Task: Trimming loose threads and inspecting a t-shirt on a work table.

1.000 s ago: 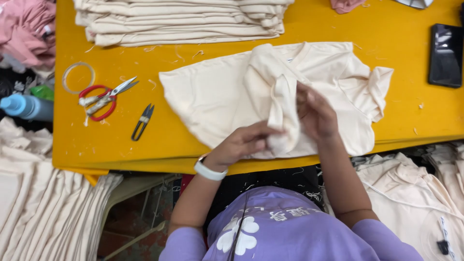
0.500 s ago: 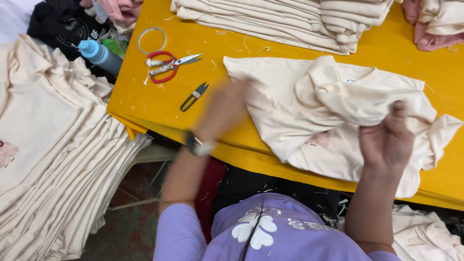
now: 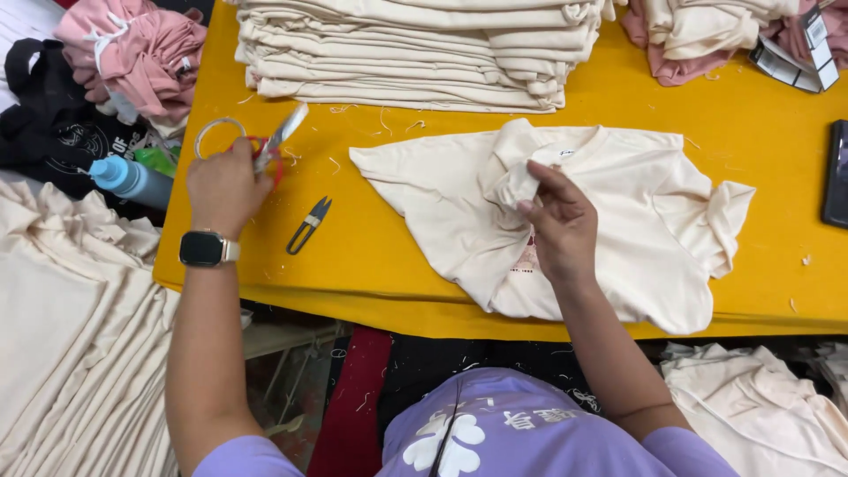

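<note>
A cream garment (image 3: pixel 636 221) lies spread and rumpled on the yellow table (image 3: pixel 380 265). My right hand (image 3: pixel 556 221) pinches a bunched fold of it near the neck. My left hand (image 3: pixel 225 181), with a dark watch on the wrist, is closed around red-handled scissors (image 3: pixel 281 140) at the table's left side; the blades point up and to the right. Small black thread snips (image 3: pixel 308 225) lie on the table between my two hands.
A tall stack of folded cream garments (image 3: pixel 415 53) fills the back of the table. A clear tape ring (image 3: pixel 215 132), a blue bottle (image 3: pixel 128 177), pink clothes (image 3: pixel 132 49) and a dark phone (image 3: pixel 835 172) sit around. Cream fabric piles (image 3: pixel 62 336) lie left and lower right.
My left hand left the garment, reached left and closed on the red-handled scissors. My right hand stayed on the garment and shifted its pinch to a fold by the neck.
</note>
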